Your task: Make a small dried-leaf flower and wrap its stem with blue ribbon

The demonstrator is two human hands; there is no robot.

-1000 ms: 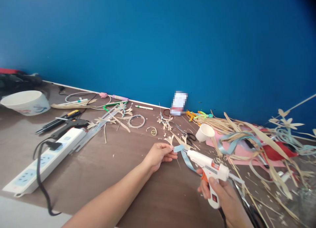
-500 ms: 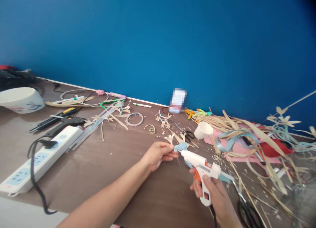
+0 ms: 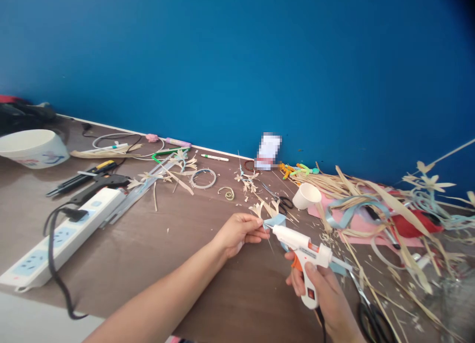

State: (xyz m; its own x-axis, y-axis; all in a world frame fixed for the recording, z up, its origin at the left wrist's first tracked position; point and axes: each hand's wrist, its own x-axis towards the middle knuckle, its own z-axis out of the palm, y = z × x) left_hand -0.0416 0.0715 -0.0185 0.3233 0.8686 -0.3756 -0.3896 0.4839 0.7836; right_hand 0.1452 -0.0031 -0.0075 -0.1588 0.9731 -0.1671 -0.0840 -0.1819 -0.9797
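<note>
My left hand (image 3: 237, 232) pinches the end of a light blue ribbon strip (image 3: 275, 220) just above the brown table (image 3: 166, 254). My right hand (image 3: 326, 296) grips the handle of a white and orange hot glue gun (image 3: 302, 249), a finger on its orange trigger. The gun's nozzle touches the blue strip right beside my left fingertips. The ribbon trails on under the gun towards the right.
A white power strip (image 3: 61, 236) with a black plug lies at the left, with a black glue gun (image 3: 98, 184) and a white bowl (image 3: 33, 147) behind it. Scissors (image 3: 282, 202), a paper cup (image 3: 306, 195), dried leaf strips (image 3: 389, 204) and pink paper crowd the right.
My right hand has brought the glue gun leftward, so its nozzle now meets the blue strip held by my left hand. The view has shifted slightly.
</note>
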